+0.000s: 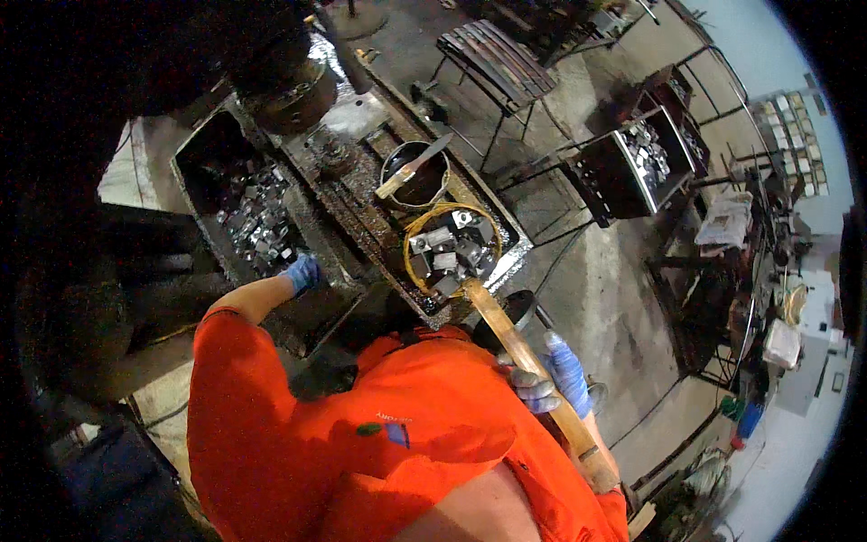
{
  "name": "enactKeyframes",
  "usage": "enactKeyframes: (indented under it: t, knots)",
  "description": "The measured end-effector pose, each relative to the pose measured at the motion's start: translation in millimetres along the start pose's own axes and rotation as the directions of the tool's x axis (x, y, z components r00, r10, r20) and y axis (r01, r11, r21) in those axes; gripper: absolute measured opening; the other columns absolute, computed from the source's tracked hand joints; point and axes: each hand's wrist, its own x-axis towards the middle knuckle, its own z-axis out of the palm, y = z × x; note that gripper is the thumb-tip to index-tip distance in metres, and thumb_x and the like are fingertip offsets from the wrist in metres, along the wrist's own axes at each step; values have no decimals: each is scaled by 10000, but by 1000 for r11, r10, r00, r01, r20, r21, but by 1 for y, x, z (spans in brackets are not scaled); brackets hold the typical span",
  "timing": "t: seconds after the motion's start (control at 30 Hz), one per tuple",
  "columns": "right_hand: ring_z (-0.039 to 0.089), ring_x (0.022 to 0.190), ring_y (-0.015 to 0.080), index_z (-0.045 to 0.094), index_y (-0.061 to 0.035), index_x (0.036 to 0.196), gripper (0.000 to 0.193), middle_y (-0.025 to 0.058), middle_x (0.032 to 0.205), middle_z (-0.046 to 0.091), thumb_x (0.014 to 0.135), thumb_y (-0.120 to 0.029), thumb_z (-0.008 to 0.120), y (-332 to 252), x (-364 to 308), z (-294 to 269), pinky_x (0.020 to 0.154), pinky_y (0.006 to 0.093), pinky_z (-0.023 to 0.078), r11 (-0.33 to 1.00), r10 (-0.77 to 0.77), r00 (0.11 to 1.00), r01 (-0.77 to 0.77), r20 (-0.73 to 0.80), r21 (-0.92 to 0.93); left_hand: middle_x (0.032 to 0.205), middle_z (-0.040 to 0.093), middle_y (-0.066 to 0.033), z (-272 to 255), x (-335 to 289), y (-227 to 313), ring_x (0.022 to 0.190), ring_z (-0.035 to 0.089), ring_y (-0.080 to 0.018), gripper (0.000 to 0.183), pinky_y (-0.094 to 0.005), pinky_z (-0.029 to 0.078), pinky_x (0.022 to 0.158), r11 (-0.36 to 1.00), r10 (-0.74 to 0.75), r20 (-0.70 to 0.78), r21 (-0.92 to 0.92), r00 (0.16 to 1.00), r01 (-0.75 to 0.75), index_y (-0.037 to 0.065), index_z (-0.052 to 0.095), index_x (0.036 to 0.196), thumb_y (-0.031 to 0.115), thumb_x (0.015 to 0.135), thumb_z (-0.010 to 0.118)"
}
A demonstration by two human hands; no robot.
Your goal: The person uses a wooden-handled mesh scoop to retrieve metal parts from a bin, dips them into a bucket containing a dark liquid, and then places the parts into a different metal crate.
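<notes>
Long wooden handle, tilted, its far end over a tray of metal pieces.

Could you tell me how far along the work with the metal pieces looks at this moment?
Done: some metal pieces already lie inside the yellow ring on the bench. In hand: the right hand grips a long wooden handle, while the left hand reaches into the bin of metal pieces. Left: that bin is still well stocked.

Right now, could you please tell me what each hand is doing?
Left hand: gloved, reaching into the bin of metal pieces; grip cannot be told.
Right hand: closed around the wooden handle.
</notes>
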Motion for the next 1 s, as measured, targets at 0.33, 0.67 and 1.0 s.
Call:
enactKeyframes:
  t: [0.33,0.67,1.0]
  knots:
    - [335,402,52,440,31,1178,693,27,626,426,797,-543,507,1,-1,11,289,178,269,994,-65,994,56,-87,-97,1375,320,-180,-10,-1,0,1210,401,-315,575,-386,366,952,995,-46,-27,-89,999,44,94,278,1361,195,815,427]
    - [362,408,43,437,45,1156,674,13,620,426,802,-522,519,4,-1,17,301,159,298,988,-100,991,87,-93,-130,1371,316,-202,-9,-4,-8,1201,407,-333,575,-365,373,953,956,-185,-93,-248,978,158,84,252,1373,184,827,402]
    - [350,398,43,437,61,1157,698,25,629,442,793,-528,529,3,0,15,295,158,284,994,-89,993,83,-78,-74,1368,312,-223,70,39,-8,1193,414,-350,575,-344,380,954,634,-444,48,-689,895,351,75,226,1384,174,838,376]
